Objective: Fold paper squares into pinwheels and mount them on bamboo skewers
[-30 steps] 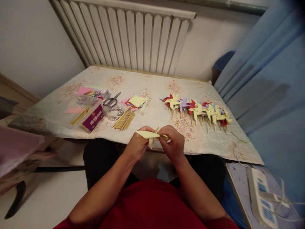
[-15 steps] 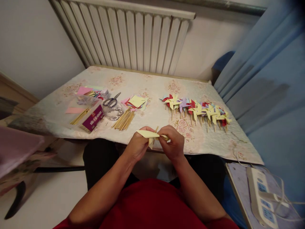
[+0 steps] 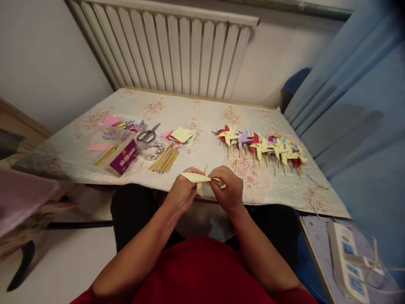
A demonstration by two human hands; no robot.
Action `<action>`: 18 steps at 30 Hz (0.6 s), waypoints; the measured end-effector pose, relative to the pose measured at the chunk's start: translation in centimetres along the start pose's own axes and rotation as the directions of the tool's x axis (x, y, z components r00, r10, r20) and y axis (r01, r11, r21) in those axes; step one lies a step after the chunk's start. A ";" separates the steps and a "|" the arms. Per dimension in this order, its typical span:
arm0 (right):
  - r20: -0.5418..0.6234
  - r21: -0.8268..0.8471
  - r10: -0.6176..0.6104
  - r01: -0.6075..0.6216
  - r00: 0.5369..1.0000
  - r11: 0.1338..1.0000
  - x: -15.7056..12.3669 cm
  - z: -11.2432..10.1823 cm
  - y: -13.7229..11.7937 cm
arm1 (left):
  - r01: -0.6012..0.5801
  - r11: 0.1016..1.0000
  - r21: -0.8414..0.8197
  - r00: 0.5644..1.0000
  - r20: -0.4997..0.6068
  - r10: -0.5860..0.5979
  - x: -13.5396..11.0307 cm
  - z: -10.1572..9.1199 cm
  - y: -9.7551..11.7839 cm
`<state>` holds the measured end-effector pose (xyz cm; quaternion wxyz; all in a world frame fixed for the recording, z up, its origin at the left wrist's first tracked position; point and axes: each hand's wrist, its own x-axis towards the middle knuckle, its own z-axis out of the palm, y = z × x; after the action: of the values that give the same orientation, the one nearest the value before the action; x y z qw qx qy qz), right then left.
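Both hands meet over the near edge of the table (image 3: 196,112), pinching a yellow paper pinwheel (image 3: 195,178) — the left hand (image 3: 182,193) closed on its left vane, the right hand (image 3: 229,190) closed on its right side, seemingly to keep the folds taut around the wooden stick (image 3: 205,169) poking up between them. Within reach at far left lie loose sticks (image 3: 164,158), paper squares (image 3: 182,134) and scissors (image 3: 148,134); finished pinwheels (image 3: 262,145) line up far right — apart from the supplies.
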<state>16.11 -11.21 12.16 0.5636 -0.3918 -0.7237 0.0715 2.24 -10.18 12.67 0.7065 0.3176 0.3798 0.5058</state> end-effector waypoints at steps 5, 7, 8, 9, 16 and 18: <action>0.003 -0.002 -0.006 0.006 1.000 1.000 0.0 0.1 0.0 | 0.011 1.000 -0.007 1.000 0.002 -0.011 0.1 -0.1 -0.1; 0.002 0.001 -0.003 0.003 1.000 1.000 0.0 0.1 0.0 | 0.002 1.000 -0.004 1.000 -0.005 -0.002 0.1 -0.2 -0.2; 0.000 0.004 -0.003 0.003 1.000 1.000 -0.1 0.1 0.0 | -0.002 1.000 0.000 1.000 -0.011 0.002 0.1 -0.2 -0.2; -0.003 0.009 -0.002 0.002 1.000 1.000 -0.1 0.2 0.0 | -0.006 1.000 0.004 1.000 -0.017 0.006 0.1 -0.2 -0.2; -0.003 0.016 0.008 -0.008 1.000 1.000 -0.1 0.2 0.1 | -0.006 1.000 0.013 1.000 -0.019 0.006 -0.2 0.0 0.1; -0.001 0.013 0.007 -0.007 1.000 1.000 -0.1 0.2 0.1 | -0.009 1.000 0.017 1.000 -0.024 0.009 -0.3 0.0 0.1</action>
<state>15.97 -11.12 11.90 0.5662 -0.3907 -0.7216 0.0781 2.14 -10.40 12.78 0.6968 0.3193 0.3912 0.5094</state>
